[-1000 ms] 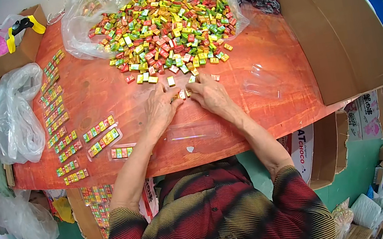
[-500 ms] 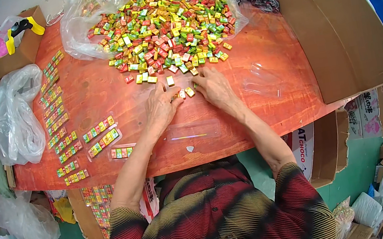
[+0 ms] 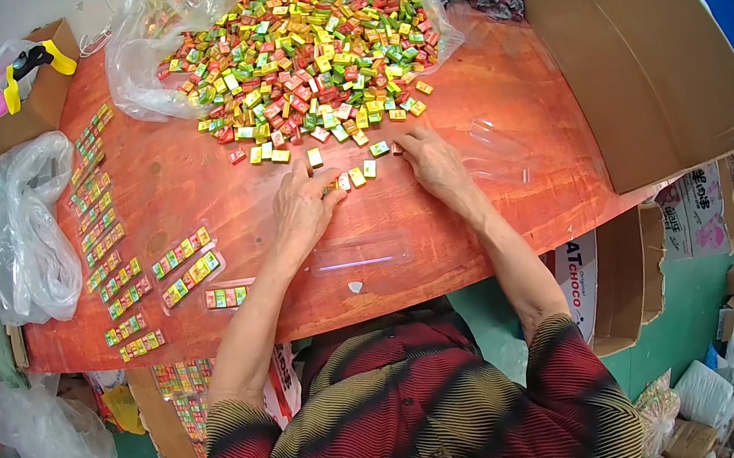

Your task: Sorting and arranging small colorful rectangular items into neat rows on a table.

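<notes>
Block pile [image 3: 311, 68] on table [image 3: 527, 110], carton [image 3: 630, 59] right

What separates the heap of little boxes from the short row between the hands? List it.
The heap is a large jumble; the short row is only a few boxes, side by side. The heap lies partly in a clear plastic bag; the short row sits outside it. Both are made of small, colourful boxes.

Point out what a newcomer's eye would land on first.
Most likely the heap of small red, yellow and green boxes at the mouth of a clear plastic bag, on the far side of the red-orange table. Next, perhaps, the tall brown cardboard standing at the right. Nearer than the heap, the left grip and right grip flank a few loose boxes.
</notes>
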The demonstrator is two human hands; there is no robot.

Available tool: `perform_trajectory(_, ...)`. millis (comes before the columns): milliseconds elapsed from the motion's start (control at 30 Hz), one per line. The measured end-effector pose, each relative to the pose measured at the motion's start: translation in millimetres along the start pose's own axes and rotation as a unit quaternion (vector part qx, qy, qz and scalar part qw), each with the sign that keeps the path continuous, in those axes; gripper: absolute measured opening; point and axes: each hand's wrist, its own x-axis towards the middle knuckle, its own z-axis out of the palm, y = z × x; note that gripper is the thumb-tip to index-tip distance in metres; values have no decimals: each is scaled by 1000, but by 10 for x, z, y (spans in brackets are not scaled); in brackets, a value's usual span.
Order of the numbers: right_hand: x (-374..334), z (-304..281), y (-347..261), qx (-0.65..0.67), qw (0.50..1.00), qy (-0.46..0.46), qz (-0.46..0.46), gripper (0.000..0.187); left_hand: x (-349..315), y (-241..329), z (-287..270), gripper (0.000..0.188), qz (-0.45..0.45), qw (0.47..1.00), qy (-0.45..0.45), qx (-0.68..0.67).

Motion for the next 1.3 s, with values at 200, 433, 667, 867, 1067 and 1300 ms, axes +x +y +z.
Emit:
perform_trajectory(200, -51, 71, -338, 12, 996, -38, 85, 29, 41, -24, 10, 30, -6, 1000, -3, -5)
perform_trajectory(433, -34, 27, -314, 80, 993, -85, 10, 34, 84, -80, -6, 29, 36, 999, -22, -12)
perform_trajectory(667, -49, -11, -296, 111, 988, -105, 0, 35, 81, -59, -21, 30, 42, 999, -29, -4)
perform_trajectory(867, 90, -96, -215, 79, 988, -129, 27, 39, 85, -42, -24, 29, 50, 999, -21, -1)
perform_trajectory(1067, 85, -184, -365, 3, 995, -91, 31, 50, 54, -22, -109, 38, 36, 999, -33, -20)
perform_trajectory(1300, 9, 106, -478, 31, 995, -77, -46, 39, 100, -87, -125, 38, 49, 995, -84, -36)
